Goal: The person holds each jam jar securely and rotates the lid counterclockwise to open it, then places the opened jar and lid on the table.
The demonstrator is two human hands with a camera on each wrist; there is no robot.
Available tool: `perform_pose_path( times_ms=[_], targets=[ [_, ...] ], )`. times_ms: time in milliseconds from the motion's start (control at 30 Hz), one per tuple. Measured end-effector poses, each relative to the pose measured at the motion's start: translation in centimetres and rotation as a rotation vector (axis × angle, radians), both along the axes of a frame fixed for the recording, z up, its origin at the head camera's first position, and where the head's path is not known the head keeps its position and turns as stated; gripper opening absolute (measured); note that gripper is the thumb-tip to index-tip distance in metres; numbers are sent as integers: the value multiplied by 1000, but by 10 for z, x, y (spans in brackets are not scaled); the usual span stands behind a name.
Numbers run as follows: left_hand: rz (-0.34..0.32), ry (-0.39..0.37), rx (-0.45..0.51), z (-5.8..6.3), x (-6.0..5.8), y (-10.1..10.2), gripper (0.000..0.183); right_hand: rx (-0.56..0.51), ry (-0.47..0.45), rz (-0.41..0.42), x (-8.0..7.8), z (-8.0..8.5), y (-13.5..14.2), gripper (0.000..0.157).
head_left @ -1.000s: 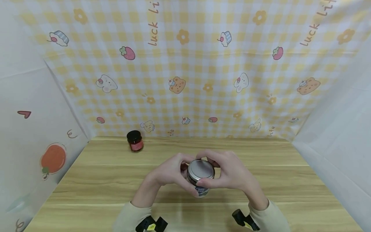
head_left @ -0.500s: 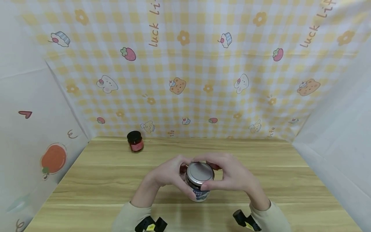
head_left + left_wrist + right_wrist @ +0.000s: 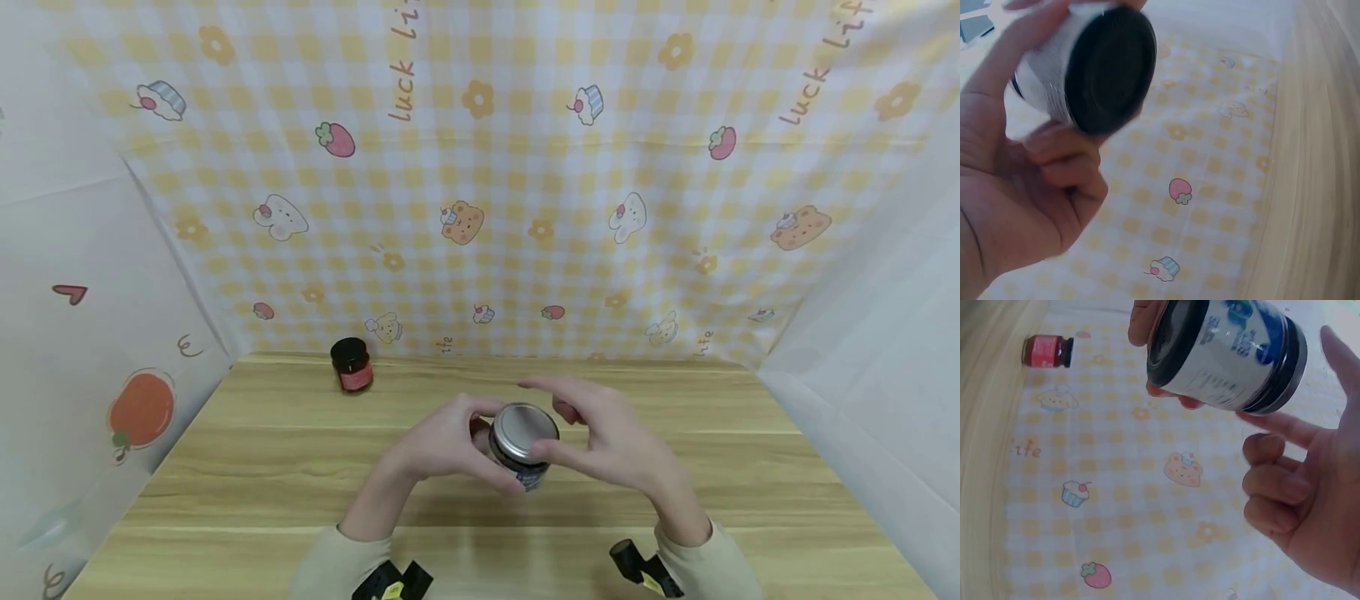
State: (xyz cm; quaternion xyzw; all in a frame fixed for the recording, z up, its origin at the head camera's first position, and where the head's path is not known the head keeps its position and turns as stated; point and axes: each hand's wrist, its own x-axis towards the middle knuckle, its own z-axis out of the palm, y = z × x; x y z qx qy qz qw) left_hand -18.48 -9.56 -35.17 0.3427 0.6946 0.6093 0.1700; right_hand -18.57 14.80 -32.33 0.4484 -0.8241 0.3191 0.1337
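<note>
A glass jar with a silver lid [image 3: 524, 427] and a white-and-blue label is held over the table, level with the person's front. My left hand [image 3: 448, 446] grips the jar [image 3: 1225, 356] round its body, thumb on the near side. Its dark base [image 3: 1113, 69] faces the left wrist camera. On the lid's right, my right hand [image 3: 611, 433] has thumb and index finger spread wide, with the other fingers curled in. The right thumb overlaps the lid's edge in the head view; in the right wrist view it stands apart from it.
A small red-labelled jar with a black lid [image 3: 351, 365] stands at the back left of the wooden table [image 3: 225, 483]. A yellow checked cloth [image 3: 540, 167] hangs behind, and white cloth walls [image 3: 862, 333] close both sides.
My right hand's fingers have come off the lid and spread, the hand shifting slightly right. The jar, still in my left hand, has moved a little up and right in the head view.
</note>
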Motion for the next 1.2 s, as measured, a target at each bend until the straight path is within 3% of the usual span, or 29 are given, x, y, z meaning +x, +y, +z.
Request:
perform_pose_path(
  times_ms=[133,233,333,433,600,767,967,1200],
  targets=[
    [216,109,-128,2,5,7,49,107,48,-189,2,1,2,62],
    [347,167,-200,3,7,11,56,146,33,-248,2,1,0,63],
    [428,200,-251,3,8,13,65,157,27,-267,3,1,-3,66],
    [458,234,-281,3,9,14,68,159,23,-256,2,0,-5,66],
    [450,255,-302,4,10,15,67,143,28,-209,1,-3,-6,59],
    [409,220,-296,4,10,14,62,122,30,-159,0,-6,-4,55],
    [273,139,-200,2,8,10,44,67,-3,-44,-1,-7,0,46],
    [74,18,-51,2,6,6,45,-14,-113,103,-2,-4,3,51]
  ],
)
